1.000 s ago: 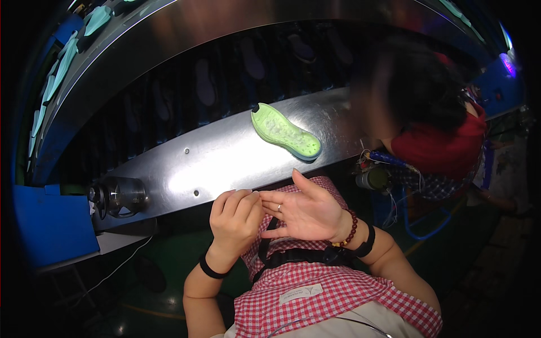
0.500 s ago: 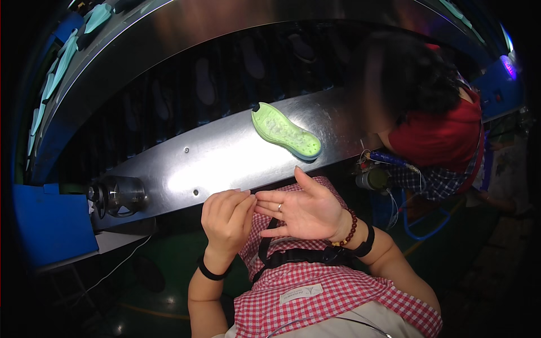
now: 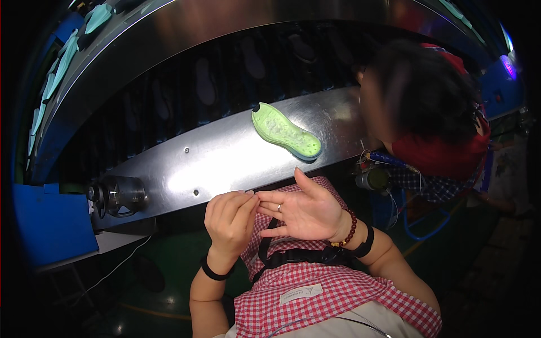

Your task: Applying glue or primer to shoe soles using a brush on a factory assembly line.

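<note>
Your left hand [image 3: 230, 221] has its fingers bunched against the fingertips of your right hand [image 3: 313, 215], which lies palm up, fingers spread and holding nothing; whether the left pinches anything small cannot be told. The green shoe sole [image 3: 286, 134] rests untouched on the metal ledge [image 3: 160, 163], beyond your right thumb. Risk noted: a careless lift of that thumb, or a bump from the co-worker [image 3: 437, 107], could shift the sole.
</note>
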Available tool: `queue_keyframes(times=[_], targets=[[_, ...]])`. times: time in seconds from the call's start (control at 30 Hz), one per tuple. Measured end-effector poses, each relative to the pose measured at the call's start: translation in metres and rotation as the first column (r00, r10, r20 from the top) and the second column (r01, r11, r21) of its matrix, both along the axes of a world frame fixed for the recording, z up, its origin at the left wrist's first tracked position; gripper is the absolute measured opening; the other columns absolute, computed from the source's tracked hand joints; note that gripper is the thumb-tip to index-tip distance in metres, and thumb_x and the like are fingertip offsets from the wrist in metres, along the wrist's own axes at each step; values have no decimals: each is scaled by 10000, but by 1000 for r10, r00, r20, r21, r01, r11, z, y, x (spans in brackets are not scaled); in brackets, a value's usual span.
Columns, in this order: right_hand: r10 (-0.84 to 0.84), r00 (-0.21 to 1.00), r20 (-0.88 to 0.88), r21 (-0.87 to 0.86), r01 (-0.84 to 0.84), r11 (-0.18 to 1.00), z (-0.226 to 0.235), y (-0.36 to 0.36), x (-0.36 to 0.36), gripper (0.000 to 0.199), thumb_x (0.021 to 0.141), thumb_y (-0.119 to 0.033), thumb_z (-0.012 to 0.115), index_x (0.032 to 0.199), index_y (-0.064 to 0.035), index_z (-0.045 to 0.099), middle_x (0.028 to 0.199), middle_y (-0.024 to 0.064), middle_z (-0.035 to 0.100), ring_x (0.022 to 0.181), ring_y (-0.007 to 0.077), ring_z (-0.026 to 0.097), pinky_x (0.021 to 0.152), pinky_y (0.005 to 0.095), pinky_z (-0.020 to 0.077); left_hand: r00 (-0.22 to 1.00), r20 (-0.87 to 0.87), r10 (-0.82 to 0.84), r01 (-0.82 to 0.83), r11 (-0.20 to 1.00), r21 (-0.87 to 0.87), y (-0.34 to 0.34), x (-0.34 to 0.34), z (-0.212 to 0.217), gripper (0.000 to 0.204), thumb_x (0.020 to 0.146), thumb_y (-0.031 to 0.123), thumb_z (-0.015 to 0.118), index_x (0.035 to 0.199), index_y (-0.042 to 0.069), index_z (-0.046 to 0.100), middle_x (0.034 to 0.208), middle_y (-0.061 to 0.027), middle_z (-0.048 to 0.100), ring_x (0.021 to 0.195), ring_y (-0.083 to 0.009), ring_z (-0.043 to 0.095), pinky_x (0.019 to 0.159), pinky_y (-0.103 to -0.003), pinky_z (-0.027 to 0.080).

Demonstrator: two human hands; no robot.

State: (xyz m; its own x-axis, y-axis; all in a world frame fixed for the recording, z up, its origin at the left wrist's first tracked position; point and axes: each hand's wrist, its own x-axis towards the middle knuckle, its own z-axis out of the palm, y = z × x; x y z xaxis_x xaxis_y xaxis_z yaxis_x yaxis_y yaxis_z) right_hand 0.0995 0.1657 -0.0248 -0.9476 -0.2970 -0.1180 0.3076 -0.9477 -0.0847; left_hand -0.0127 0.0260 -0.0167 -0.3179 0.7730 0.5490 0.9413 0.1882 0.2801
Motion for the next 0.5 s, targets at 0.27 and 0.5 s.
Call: queue_keyframes(times=[0.27,0.5], targets=[[14,997,-77,165,-1,986,2,-5,0,834,850,-654,204,1385,-16,158,1400,54,225,1286,146,214,1030,398,221,991,-131,-17,5,996,-93,3,5,6,136,634,67,645,765,46,617,808,-20,598,781,-176,583,712,-324,445],[-4,995,-95,338,36,940,5,-10,-2,810,865,-638,161,1390,-22,150,1388,39,255,1254,126,257,1015,335,239,985,-173,4,-24,993,-112,6,9,7,112,641,76,636,744,45,607,796,-19,585,786,-176,579,715,-328,443]])
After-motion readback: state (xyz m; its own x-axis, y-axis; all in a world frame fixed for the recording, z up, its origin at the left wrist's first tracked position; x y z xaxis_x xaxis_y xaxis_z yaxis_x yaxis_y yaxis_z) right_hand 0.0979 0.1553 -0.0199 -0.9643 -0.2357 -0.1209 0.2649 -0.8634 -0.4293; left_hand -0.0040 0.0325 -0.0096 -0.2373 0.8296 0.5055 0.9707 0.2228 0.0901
